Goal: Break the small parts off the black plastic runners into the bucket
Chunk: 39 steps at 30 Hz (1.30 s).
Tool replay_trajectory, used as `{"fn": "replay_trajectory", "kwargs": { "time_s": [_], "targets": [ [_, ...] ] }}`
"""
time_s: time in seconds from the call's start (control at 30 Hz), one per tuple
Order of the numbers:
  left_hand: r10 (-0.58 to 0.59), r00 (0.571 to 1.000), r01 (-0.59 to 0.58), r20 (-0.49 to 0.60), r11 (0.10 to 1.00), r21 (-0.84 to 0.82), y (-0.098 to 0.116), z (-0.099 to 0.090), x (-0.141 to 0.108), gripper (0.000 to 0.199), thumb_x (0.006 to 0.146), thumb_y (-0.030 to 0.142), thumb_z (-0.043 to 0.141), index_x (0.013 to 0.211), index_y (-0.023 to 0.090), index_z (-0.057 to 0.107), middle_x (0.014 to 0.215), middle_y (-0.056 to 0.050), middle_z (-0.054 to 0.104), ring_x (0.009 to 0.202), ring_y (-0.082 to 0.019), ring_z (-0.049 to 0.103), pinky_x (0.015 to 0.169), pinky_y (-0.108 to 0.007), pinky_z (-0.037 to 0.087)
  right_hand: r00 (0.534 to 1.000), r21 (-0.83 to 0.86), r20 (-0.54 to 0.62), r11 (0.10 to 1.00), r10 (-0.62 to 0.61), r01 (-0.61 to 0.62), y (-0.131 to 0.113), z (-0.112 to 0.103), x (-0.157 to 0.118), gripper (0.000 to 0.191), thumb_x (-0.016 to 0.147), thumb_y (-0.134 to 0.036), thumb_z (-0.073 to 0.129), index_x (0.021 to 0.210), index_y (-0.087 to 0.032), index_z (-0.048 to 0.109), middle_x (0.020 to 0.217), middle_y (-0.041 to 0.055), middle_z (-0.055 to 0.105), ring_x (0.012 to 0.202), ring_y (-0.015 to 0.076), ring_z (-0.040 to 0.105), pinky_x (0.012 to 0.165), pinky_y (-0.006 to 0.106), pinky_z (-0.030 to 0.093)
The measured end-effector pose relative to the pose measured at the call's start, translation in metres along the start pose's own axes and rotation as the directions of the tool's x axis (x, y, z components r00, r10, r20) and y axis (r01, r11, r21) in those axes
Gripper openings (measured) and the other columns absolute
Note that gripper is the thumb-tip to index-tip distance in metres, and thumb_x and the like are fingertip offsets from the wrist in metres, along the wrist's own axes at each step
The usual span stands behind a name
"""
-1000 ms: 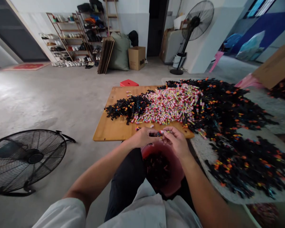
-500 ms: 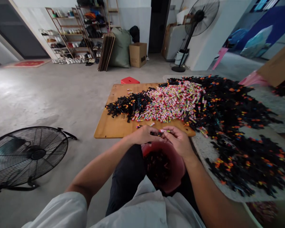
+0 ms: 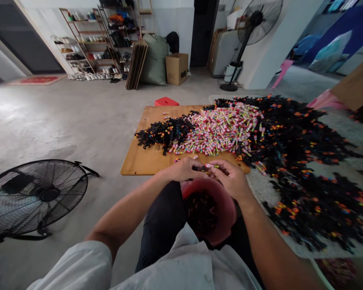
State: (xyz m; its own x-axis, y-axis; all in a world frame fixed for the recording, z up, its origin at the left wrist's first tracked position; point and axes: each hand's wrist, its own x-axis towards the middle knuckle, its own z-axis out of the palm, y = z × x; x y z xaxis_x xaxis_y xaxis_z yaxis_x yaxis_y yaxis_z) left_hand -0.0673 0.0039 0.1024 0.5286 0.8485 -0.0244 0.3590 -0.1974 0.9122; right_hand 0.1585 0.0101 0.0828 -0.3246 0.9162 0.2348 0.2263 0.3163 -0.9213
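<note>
My left hand (image 3: 186, 169) is closed on a small black piece, over the near edge of the wooden board (image 3: 133, 163). Close beside it, my right hand (image 3: 230, 176) pinches a small pink-and-yellow tube (image 3: 211, 166), whose end lies by the black piece. Whether the two parts touch is too small to tell. Below both hands a red bucket (image 3: 228, 209) between my legs holds dark pieces. On the board lie a heap of pink, white and yellow tubes (image 3: 220, 129) and a smaller pile of black pieces with orange bits (image 3: 166, 131).
Large heaps of black and orange pieces (image 3: 317, 205) cover the grey table (image 3: 260, 185) at the right. A floor fan (image 3: 50, 194) stands at the left. Behind the board are a red stool (image 3: 166, 101), a cardboard box (image 3: 177, 69) and a standing fan (image 3: 254, 20).
My right hand has shifted slightly to the right with the tube, and the fingers of both hands have moved a little. The view has tilted slightly.
</note>
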Motion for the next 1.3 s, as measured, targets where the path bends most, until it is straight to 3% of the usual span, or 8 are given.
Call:
{"fn": "replay_trajectory", "kwargs": {
  "time_s": [0.47,0.7,0.83,0.97,1.07,1.17,1.23,1.3],
  "targets": [
    [-0.005,0.998,0.006,0.064,1.0,-0.022,-0.005,-0.002,0.0,0.039,0.088,0.049,0.074,0.108,0.016,0.078,0.083,0.0,0.069,0.071,-0.011,0.056,0.066,-0.022,0.043,0.997,0.026,0.07,0.999,0.023,-0.025,0.011,-0.001,-0.003,0.03,0.093,-0.046,0.071,0.11,-0.022,0.077,0.099,0.0062,0.079,0.086,0.0218,0.075,0.083,0.036,0.061],
    [0.047,0.999,-0.047,-0.006,0.997,-0.061,-0.012,0.006,-0.006,0.038,0.088,0.046,0.075,0.108,0.013,0.078,0.083,-0.003,0.072,0.071,-0.013,0.059,0.065,-0.022,0.045,0.963,0.112,0.242,0.983,0.117,-0.148,0.009,-0.007,-0.008,0.028,0.091,-0.042,0.074,0.11,-0.021,0.078,0.087,0.0043,0.077,0.071,0.0176,0.07,0.07,0.031,0.057],
    [0.043,0.997,-0.038,0.071,0.997,-0.071,-0.028,0.027,-0.019,0.04,0.094,0.049,0.067,0.109,0.013,0.077,0.09,-0.005,0.073,0.075,-0.014,0.061,0.067,-0.022,0.046,0.878,0.119,0.442,0.959,0.182,-0.259,0.02,-0.012,-0.012,0.033,0.09,-0.042,0.073,0.111,-0.018,0.078,0.084,0.0047,0.076,0.068,0.0161,0.068,0.069,0.029,0.055],
    [-0.013,0.995,0.009,0.1,0.999,0.036,-0.054,0.047,-0.033,0.04,0.092,0.05,0.07,0.113,0.016,0.075,0.096,-0.004,0.074,0.082,-0.016,0.065,0.074,-0.024,0.049,0.71,-0.034,0.654,0.947,0.262,-0.318,0.044,-0.013,-0.001,0.035,0.088,-0.044,0.074,0.11,-0.018,0.079,0.088,0.005,0.078,0.071,0.0187,0.071,0.069,0.03,0.056],
    [-0.018,1.0,0.02,-0.016,0.992,0.124,-0.071,0.043,-0.034,0.04,0.094,0.047,0.069,0.124,0.02,0.072,0.105,-0.005,0.075,0.09,-0.018,0.068,0.081,-0.026,0.052,0.822,-0.288,0.503,0.948,0.269,-0.134,0.064,-0.002,0.023,0.023,0.092,-0.037,0.068,0.095,-0.018,0.081,0.085,0.0041,0.078,0.078,0.021,0.07,0.074,0.03,0.053],
    [0.012,0.946,0.099,-0.325,0.941,0.324,-0.085,0.022,-0.022,0.031,0.101,0.034,0.057,0.124,0.021,0.071,0.114,-0.009,0.073,0.104,-0.022,0.067,0.096,-0.034,0.052,0.957,-0.516,0.244,0.856,0.154,-0.006,0.078,0.024,0.05,0.023,0.095,-0.023,0.058,0.104,-0.018,0.079,0.095,0.0063,0.076,0.088,0.0222,0.069,0.081,0.03,0.051],
    [0.103,0.907,0.128,-0.409,0.856,0.5,-0.094,0.007,-0.009,0.031,0.098,0.027,0.059,0.127,0.021,0.071,0.125,-0.012,0.069,0.119,-0.027,0.062,0.108,-0.042,0.047,0.972,-0.623,0.215,0.779,0.09,0.066,0.08,0.043,0.065,0.034,0.095,-0.017,0.056,0.124,-0.02,0.074,0.117,0.0091,0.073,0.096,0.0222,0.068,0.084,0.03,0.05],
    [0.193,0.919,0.082,-0.344,0.758,0.647,-0.105,-0.003,0.006,0.04,0.093,0.025,0.066,0.133,0.021,0.068,0.137,-0.015,0.063,0.132,-0.031,0.052,0.116,-0.049,0.039,0.96,-0.691,0.268,0.71,0.08,0.133,0.078,0.058,0.075,0.039,0.094,-0.016,0.058,0.131,-0.022,0.071,0.13,0.0106,0.066,0.099,0.022,0.067,0.083,0.029,0.049]
  ]
}}
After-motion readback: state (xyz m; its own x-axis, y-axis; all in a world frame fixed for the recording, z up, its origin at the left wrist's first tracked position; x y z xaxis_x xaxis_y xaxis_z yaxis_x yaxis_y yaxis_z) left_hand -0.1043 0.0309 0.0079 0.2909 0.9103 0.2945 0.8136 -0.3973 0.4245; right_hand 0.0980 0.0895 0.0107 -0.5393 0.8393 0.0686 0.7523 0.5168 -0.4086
